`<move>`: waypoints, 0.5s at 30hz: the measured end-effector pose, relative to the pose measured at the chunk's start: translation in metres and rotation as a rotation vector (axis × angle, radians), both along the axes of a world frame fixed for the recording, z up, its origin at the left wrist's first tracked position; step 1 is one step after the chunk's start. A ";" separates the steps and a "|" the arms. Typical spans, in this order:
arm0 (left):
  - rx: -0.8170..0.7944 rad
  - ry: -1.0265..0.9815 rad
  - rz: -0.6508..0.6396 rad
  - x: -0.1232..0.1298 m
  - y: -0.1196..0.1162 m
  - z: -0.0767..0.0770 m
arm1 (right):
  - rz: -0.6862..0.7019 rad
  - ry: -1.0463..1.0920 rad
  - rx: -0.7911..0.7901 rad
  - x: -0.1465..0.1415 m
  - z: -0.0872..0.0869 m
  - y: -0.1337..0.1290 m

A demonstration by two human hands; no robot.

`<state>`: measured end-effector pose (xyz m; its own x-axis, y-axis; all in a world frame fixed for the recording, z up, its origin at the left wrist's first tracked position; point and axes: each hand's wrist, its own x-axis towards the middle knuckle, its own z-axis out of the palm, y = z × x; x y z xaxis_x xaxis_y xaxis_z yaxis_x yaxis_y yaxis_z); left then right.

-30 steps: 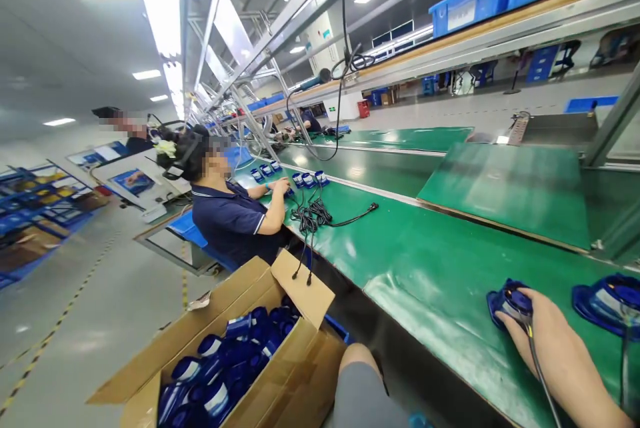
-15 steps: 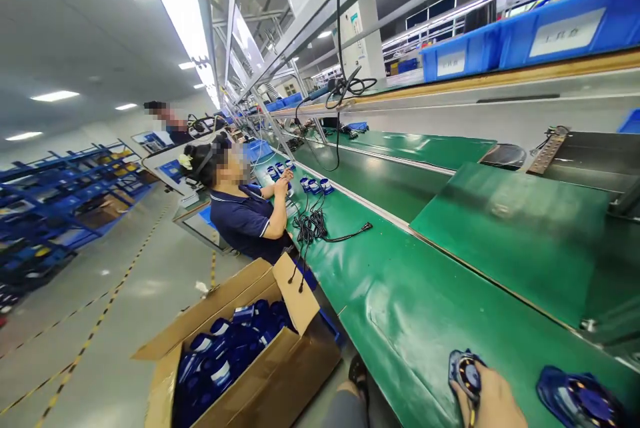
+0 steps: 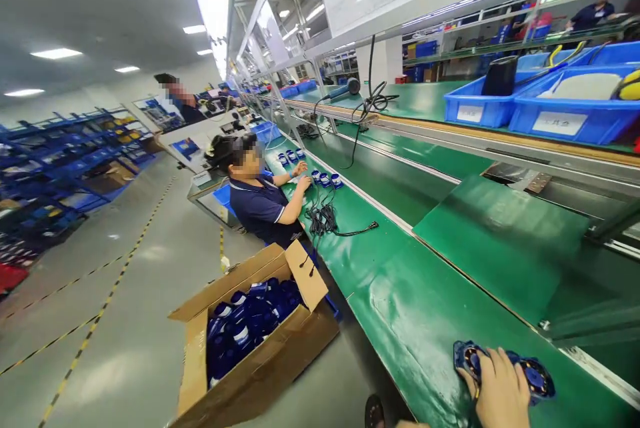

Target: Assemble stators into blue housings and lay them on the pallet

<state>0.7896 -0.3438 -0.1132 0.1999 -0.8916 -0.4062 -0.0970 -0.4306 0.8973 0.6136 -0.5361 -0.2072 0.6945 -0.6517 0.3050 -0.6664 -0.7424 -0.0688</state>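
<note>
My right hand (image 3: 500, 378) is at the lower right, over the green work surface. Its thumb and fingers close round a dark blue round-faced part (image 3: 467, 356) with copper-coloured spots in a ring. Another such blue part (image 3: 539, 378) lies right beside the hand, close to its outer fingers, partly covered by them. My left hand cannot be made out; only a sliver of skin shows at the bottom edge.
An open cardboard box (image 3: 265, 368) full of blue parts stands left of the green bench (image 3: 390, 281). Beyond it a person in a navy shirt (image 3: 260, 205) works near blue parts (image 3: 325, 179) and black cables (image 3: 323, 220). Blue bins (image 3: 575, 123) sit on the shelf.
The view has shifted. My right hand and its part are now close beside the other blue part, where a gap showed before. The co-worker's hands have moved apart.
</note>
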 end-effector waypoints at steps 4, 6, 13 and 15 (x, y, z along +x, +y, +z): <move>-0.022 -0.182 -0.005 0.087 -0.052 -0.067 | 0.025 0.061 0.057 0.096 -0.012 -0.034; -0.060 -0.643 -0.065 0.090 -0.129 -0.084 | 0.068 0.065 0.157 0.114 -0.007 -0.094; -0.226 -1.117 -0.567 0.073 -0.297 -0.113 | -0.124 -0.339 0.543 0.015 -0.012 -0.125; -0.282 -1.137 -0.589 0.067 -0.313 -0.120 | -0.195 -0.366 0.866 -0.023 -0.020 -0.088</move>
